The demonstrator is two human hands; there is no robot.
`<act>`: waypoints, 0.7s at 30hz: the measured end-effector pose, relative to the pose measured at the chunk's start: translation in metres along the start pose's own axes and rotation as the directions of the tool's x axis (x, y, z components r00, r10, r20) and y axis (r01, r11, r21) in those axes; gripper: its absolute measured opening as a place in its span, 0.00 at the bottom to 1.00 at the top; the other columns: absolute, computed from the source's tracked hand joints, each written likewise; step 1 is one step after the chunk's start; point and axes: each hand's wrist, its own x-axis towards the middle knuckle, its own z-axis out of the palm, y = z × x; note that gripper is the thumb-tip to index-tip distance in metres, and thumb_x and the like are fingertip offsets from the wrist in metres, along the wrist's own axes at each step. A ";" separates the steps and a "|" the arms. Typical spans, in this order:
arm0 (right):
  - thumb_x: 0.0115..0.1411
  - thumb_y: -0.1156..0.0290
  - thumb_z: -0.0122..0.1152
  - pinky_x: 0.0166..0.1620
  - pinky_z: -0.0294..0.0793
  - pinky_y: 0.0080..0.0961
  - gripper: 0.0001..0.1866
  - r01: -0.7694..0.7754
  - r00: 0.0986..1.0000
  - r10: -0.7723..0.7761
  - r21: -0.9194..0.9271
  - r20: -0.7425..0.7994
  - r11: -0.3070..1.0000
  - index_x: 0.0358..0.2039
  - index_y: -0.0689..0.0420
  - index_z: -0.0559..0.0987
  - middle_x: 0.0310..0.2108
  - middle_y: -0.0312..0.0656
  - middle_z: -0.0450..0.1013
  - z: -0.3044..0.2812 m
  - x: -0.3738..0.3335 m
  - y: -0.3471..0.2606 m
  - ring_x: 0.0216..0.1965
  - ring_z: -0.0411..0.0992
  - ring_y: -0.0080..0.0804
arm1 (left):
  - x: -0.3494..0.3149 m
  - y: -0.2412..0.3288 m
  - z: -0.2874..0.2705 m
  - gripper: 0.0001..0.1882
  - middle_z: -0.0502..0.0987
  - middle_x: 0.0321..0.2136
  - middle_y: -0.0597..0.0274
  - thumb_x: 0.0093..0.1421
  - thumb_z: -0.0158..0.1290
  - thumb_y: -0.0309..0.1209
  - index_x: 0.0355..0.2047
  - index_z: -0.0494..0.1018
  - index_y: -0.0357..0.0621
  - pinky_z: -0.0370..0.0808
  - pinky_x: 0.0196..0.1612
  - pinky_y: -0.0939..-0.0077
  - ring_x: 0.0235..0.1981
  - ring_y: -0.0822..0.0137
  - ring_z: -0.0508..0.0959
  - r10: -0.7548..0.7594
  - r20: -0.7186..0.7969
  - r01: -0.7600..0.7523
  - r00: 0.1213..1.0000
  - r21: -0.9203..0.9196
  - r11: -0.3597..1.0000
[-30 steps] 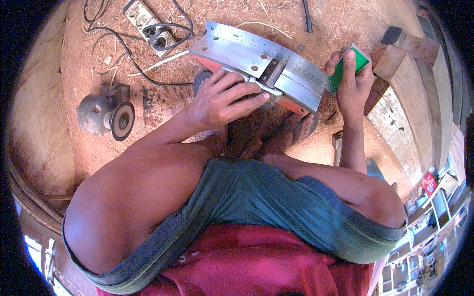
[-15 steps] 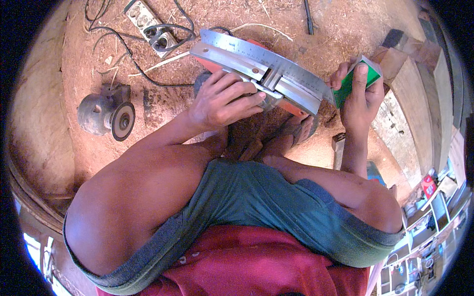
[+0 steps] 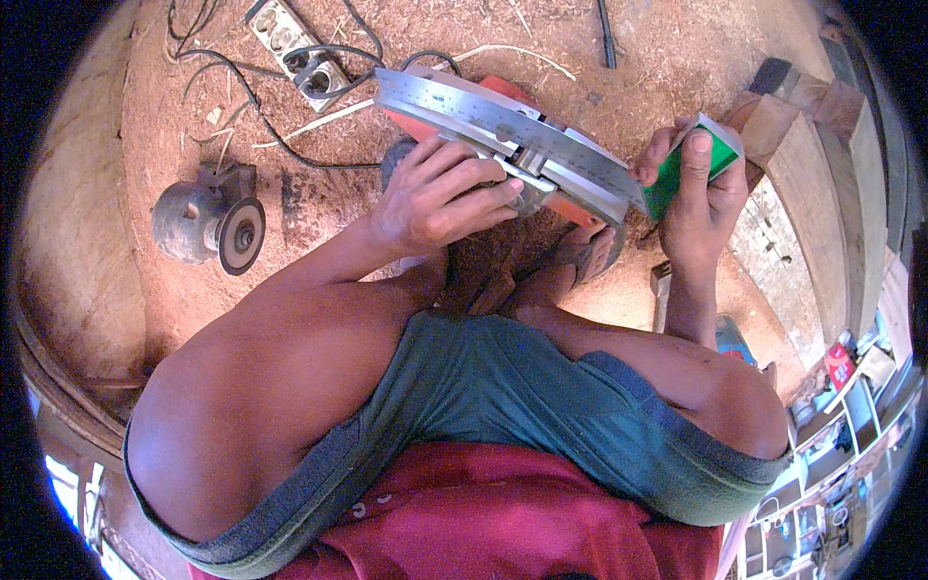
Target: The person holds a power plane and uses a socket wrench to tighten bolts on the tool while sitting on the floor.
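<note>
An orange electric planer [image 3: 570, 209] lies upturned between my feet, its silvery metal sole facing me. My left hand [image 3: 440, 198] is closed on the planer's near side, with the fingertips at the edge by the cutter slot. A try square with a green handle [image 3: 665, 190] is gripped in my right hand [image 3: 694, 208], thumb pressed on the handle. Its long steel blade [image 3: 483, 111], marked like a ruler, runs lengthwise across the sole and hides part of it. I cannot tell how closely blade and sole touch.
A motor with a round disc [image 3: 240, 237] stands at left. A white power strip [image 3: 288, 46] with dark cables [image 3: 253, 101] lies far left on the shaving-covered ground. Thick wooden pieces [image 3: 812, 193] stand at right; a cluttered shelf [image 3: 851, 425] is at lower right.
The try square has shifted slightly left and toward me, and its blade now covers more of the sole. My left hand and the planer have barely moved.
</note>
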 end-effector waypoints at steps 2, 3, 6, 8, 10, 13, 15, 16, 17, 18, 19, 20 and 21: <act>0.80 0.63 0.52 0.33 0.80 0.29 0.12 0.017 1.000 -0.016 0.020 -0.004 1.000 0.46 0.61 0.73 0.27 0.41 0.77 0.002 0.000 -0.002 0.27 0.76 0.26 | -0.001 0.000 0.001 0.22 0.81 0.43 0.68 0.50 0.75 0.37 0.47 0.85 0.51 0.78 0.45 0.61 0.42 0.62 0.82 -0.002 -0.004 0.002 1.000 -0.005 1.000; 0.80 0.63 0.53 0.32 0.80 0.28 0.13 0.007 1.000 -0.007 0.008 -0.014 1.000 0.46 0.61 0.73 0.27 0.42 0.77 0.002 -0.001 -0.002 0.27 0.76 0.26 | -0.001 0.000 0.001 0.22 0.81 0.43 0.68 0.50 0.75 0.37 0.47 0.85 0.51 0.78 0.45 0.61 0.42 0.62 0.82 -0.002 -0.004 0.002 1.000 -0.002 1.000; 0.80 0.62 0.53 0.32 0.79 0.28 0.13 0.002 1.000 -0.002 -0.004 -0.031 1.000 0.46 0.61 0.73 0.27 0.42 0.77 0.004 -0.002 -0.003 0.26 0.76 0.26 | -0.001 0.000 0.001 0.22 0.81 0.42 0.69 0.50 0.75 0.37 0.47 0.85 0.50 0.78 0.44 0.62 0.42 0.62 0.82 -0.001 -0.005 0.001 1.000 -0.003 1.000; 0.80 0.62 0.53 0.32 0.79 0.28 0.13 0.001 0.999 -0.001 -0.008 -0.039 1.000 0.46 0.61 0.73 0.27 0.42 0.77 0.005 -0.002 -0.002 0.26 0.76 0.26 | -0.002 -0.002 0.002 0.22 0.81 0.42 0.69 0.50 0.75 0.36 0.46 0.85 0.50 0.78 0.44 0.63 0.42 0.63 0.82 -0.001 -0.017 0.001 1.000 -0.002 1.000; 0.80 0.59 0.52 0.35 0.77 0.33 0.16 0.010 1.000 -0.010 0.012 0.024 1.000 0.50 0.61 0.72 0.30 0.45 0.74 0.003 -0.006 -0.001 0.28 0.73 0.31 | 0.000 -0.001 0.001 0.22 0.81 0.42 0.69 0.50 0.75 0.36 0.46 0.85 0.50 0.78 0.44 0.63 0.42 0.63 0.82 0.003 -0.013 -0.003 1.000 -0.002 1.000; 0.80 0.59 0.52 0.35 0.76 0.33 0.16 0.031 0.999 -0.031 0.002 0.033 1.000 0.50 0.61 0.72 0.30 0.45 0.74 0.000 -0.008 0.001 0.28 0.73 0.31 | 0.001 0.000 0.000 0.22 0.81 0.42 0.68 0.50 0.74 0.36 0.46 0.85 0.50 0.78 0.44 0.63 0.42 0.63 0.82 0.005 -0.006 -0.005 1.000 0.002 1.000; 0.80 0.59 0.52 0.35 0.76 0.33 0.16 0.026 0.999 -0.026 -0.005 0.027 1.000 0.50 0.61 0.72 0.30 0.45 0.74 0.000 -0.009 0.002 0.28 0.73 0.31 | 0.001 0.000 0.000 0.22 0.81 0.42 0.68 0.50 0.74 0.36 0.46 0.85 0.50 0.78 0.44 0.63 0.42 0.63 0.82 0.005 -0.003 -0.005 1.000 0.004 1.000; 0.80 0.59 0.53 0.35 0.76 0.33 0.16 0.021 1.000 -0.021 -0.012 0.021 1.000 0.50 0.61 0.72 0.30 0.45 0.74 0.000 -0.010 0.002 0.28 0.73 0.31 | 0.000 0.000 0.000 0.22 0.81 0.42 0.68 0.50 0.74 0.36 0.46 0.85 0.50 0.78 0.44 0.63 0.42 0.63 0.82 0.006 -0.006 -0.006 1.000 0.002 1.000; 0.80 0.59 0.53 0.35 0.76 0.33 0.16 0.021 1.000 -0.021 -0.013 0.020 1.000 0.50 0.61 0.72 0.30 0.45 0.74 0.000 -0.010 0.002 0.28 0.73 0.31 | 0.000 0.000 0.001 0.21 0.81 0.42 0.68 0.51 0.74 0.36 0.46 0.85 0.50 0.78 0.44 0.63 0.42 0.63 0.82 0.008 -0.009 -0.008 1.000 0.000 1.000; 0.80 0.59 0.52 0.35 0.76 0.33 0.16 0.020 1.000 -0.020 -0.016 0.022 1.000 0.50 0.61 0.72 0.30 0.45 0.74 -0.001 -0.010 0.003 0.28 0.73 0.31 | -0.001 -0.001 0.001 0.21 0.81 0.42 0.68 0.51 0.74 0.36 0.46 0.85 0.50 0.78 0.44 0.63 0.42 0.63 0.82 0.008 -0.008 -0.008 1.000 0.000 1.000; 0.80 0.59 0.52 0.35 0.77 0.33 0.16 0.019 1.000 -0.019 -0.019 0.024 1.000 0.50 0.61 0.72 0.31 0.45 0.75 -0.001 -0.010 0.004 0.29 0.74 0.31 | -0.002 -0.001 0.002 0.22 0.81 0.42 0.68 0.50 0.74 0.36 0.46 0.85 0.50 0.78 0.44 0.63 0.42 0.63 0.82 0.007 -0.009 -0.007 1.000 0.000 1.000; 0.80 0.59 0.52 0.35 0.77 0.33 0.16 0.019 1.000 -0.018 -0.018 0.025 1.000 0.50 0.61 0.72 0.31 0.45 0.75 0.000 -0.010 0.005 0.29 0.74 0.31 | -0.002 -0.001 0.002 0.22 0.81 0.42 0.69 0.50 0.75 0.36 0.46 0.85 0.50 0.78 0.44 0.63 0.42 0.63 0.82 0.006 -0.011 -0.006 1.000 0.001 1.000; 0.80 0.59 0.52 0.35 0.77 0.33 0.15 0.019 1.000 -0.019 -0.001 0.024 1.000 0.50 0.61 0.72 0.31 0.45 0.75 0.001 -0.010 0.004 0.29 0.74 0.31 | -0.002 0.000 0.002 0.22 0.81 0.42 0.69 0.50 0.75 0.36 0.46 0.85 0.50 0.78 0.44 0.63 0.42 0.63 0.82 0.006 -0.010 -0.006 1.000 0.001 1.000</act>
